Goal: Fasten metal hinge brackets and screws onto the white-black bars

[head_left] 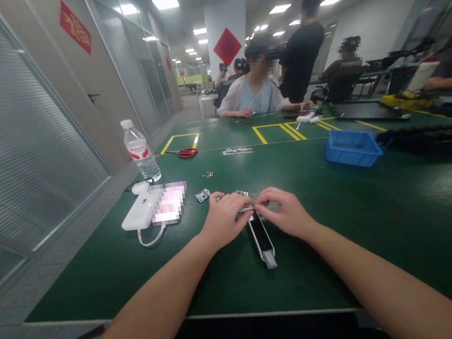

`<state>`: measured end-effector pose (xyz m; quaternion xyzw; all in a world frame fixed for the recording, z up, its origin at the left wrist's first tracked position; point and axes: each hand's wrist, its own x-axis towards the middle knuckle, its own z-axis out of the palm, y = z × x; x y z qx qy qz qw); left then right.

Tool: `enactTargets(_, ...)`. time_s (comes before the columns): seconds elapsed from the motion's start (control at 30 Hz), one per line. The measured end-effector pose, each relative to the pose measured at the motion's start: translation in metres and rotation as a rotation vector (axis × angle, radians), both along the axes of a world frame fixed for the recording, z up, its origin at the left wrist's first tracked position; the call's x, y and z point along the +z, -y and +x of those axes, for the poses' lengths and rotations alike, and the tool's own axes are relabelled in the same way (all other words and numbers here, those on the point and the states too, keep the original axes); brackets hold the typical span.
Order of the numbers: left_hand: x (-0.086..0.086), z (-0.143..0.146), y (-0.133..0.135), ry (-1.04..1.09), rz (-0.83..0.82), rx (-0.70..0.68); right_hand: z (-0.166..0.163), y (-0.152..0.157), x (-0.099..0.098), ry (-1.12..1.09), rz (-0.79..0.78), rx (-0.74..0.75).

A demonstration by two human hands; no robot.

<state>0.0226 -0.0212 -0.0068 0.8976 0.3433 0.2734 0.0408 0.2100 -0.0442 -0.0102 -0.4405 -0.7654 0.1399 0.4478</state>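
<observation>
My left hand (223, 218) and my right hand (283, 212) meet over the far end of a long black bar with a silvery end (263, 240) that lies on the green table (342, 220). Both hands have their fingers curled, pinching a small metal piece (246, 208) between them. A small metal hinge (203, 196) lies just left of my left hand. More small metal bits (241, 192) sit just beyond my fingers.
A white power bank (139, 212) with a cable, a phone (169, 201) and a water bottle (140, 150) stand at the left. Red scissors (186, 153) lie farther back. A blue bin (352, 148) is at the right. People sit and stand at the table's far end.
</observation>
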Motion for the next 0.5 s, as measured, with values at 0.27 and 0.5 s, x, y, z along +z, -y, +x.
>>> enactTargets(0.27, 0.0005, 0.0002, 0.0002, 0.0, 0.029, -0.001, -0.0023, 0.0014, -0.0004, 0.016, -0.015, 0.035)
enactTargets(0.5, 0.0005, -0.0013, -0.0014, -0.016, 0.104, -0.021, -0.0012, 0.001, -0.0019, 0.036, -0.004, 0.051)
